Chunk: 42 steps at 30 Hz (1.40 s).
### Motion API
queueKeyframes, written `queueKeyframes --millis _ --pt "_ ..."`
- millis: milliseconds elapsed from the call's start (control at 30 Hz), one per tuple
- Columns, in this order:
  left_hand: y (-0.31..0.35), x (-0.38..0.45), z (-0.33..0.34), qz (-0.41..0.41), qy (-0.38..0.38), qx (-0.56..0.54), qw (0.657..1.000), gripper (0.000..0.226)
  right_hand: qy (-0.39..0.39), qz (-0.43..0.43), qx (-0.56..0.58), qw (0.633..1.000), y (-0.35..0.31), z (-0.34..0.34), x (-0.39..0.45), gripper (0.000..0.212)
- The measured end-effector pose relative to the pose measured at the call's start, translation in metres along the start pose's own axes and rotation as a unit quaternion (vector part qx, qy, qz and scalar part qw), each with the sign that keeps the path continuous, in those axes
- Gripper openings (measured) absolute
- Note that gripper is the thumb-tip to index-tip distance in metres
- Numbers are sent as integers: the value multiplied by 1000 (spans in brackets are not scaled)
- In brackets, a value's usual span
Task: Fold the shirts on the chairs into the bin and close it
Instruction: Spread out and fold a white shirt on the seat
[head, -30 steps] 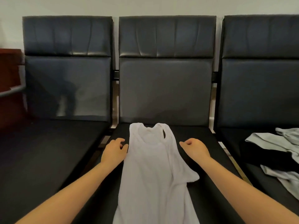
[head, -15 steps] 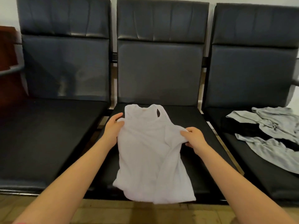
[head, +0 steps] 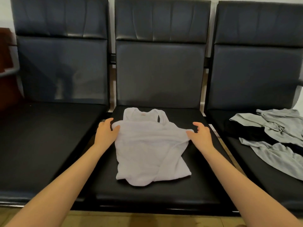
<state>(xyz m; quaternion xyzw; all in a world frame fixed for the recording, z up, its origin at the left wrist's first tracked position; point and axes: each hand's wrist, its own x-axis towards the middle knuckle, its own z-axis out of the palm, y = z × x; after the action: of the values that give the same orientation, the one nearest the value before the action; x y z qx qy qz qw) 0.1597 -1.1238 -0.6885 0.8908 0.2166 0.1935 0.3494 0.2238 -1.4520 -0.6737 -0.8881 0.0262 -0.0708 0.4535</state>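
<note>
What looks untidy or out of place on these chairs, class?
The white tank top on the middle chair is folded crookedly, its lower edge bunched and uneven, with the left hand and right hand at its sides. On the right chair, grey shirts lie crumpled over a black garment, unfolded.

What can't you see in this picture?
- Bin: nowhere in the head view.
- Grey shirts: cut off by the right edge.
- Black garment: partly under the grey ones.
- White tank top: folded, lower layer hidden.
- Left hand, right hand: grip unclear.
</note>
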Motion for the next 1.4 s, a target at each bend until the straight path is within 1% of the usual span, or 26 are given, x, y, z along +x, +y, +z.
queueKeyframes --millis 67,100,167,200,233,300,367,433,500,567,633,667,700,767,833,867,967,1000,1067,1100,1133,1167,1233,1267,1333,1400 --pt "0 -8 -4 -4 22 5 1000 54 24 -75 -103 992 -8 0 -15 44" --pt "0 -14 -7 0 23 11 1000 52 7 -95 -130 987 -14 -1 -24 37" --pt "0 -30 -11 20 4 42 999 49 -90 -103 -175 975 -21 0 -44 29" --pt "1 -39 -12 31 -10 66 997 50 -146 -99 -203 963 -24 2 -53 31" --pt "4 -48 -14 39 -26 92 995 54 -183 -101 -227 951 -25 4 -61 33" --pt "13 -62 -16 39 -73 142 986 63 -191 -112 -250 943 -24 7 -69 35" --pt "23 -73 -16 25 -122 150 981 67 -161 -113 -237 951 -20 7 -72 37" --pt "30 -85 -14 34 -140 105 984 60 -127 -109 -199 966 -16 6 -74 39" --pt "31 -94 -11 36 -127 4 991 52 -97 -104 -156 977 -14 4 -75 38" --pt "31 -100 -10 -16 -119 -149 982 54 -80 -98 -124 984 -11 1 -76 32" --pt "35 -105 -11 -82 -130 -256 955 64 -85 -89 -112 986 -10 -2 -77 18" --pt "36 -107 -11 -105 -142 -277 944 68 -92 -82 -102 987 -10 -4 -78 10" --pt "38 -108 -11 -121 -156 -293 936 71 -101 -76 -84 988 -10 -6 -79 10" --pt "41 -111 -12 -145 -186 -339 911 70 -115 -69 -43 990 -10 -9 -81 24" --pt "45 -113 -11 -142 -205 -386 888 63 -114 -74 -17 991 -11 -13 -82 34" --pt "47 -115 -10 -130 -204 -389 889 60 -109 -79 -9 991 -11 -14 -82 37" --pt "53 -120 -5 -101 -179 -351 913 59 -89 -84 -9 992 -6 -18 -81 39" --pt "52 -120 -4 -108 -180 -363 908 61 -86 -82 -17 993 -4 -18 -80 38" --pt "51 -117 -6 -139 -193 -412 880 63 -87 -80 -45 992 1 -19 -79 33" --pt "51 -115 -9 -151 -193 -429 869 58 -85 -78 -48 992 3 -19 -77 31" --pt "51 -113 -14 -152 -187 -433 868 50 -78 -75 -34 994 3 -19 -76 28" --pt "53 -111 -19 -137 -173 -418 881 42 -66 -66 3 996 2 -20 -74 26" --pt "57 -108 -32 -53 -120 -311 941 31 -39 -21 131 990 -6 -27 -71 27" --pt "60 -108 -41 -2 -90 -248 964 28 -37 2 206 978 -11 -33 -69 28" --pt "65 -106 -61 77 -43 -159 983 24 -59 24 336 940 -17 -46 -66 28" --pt "70 -104 -79 114 -16 -81 990 20 -80 11 386 919 -21 -60 -67 24"
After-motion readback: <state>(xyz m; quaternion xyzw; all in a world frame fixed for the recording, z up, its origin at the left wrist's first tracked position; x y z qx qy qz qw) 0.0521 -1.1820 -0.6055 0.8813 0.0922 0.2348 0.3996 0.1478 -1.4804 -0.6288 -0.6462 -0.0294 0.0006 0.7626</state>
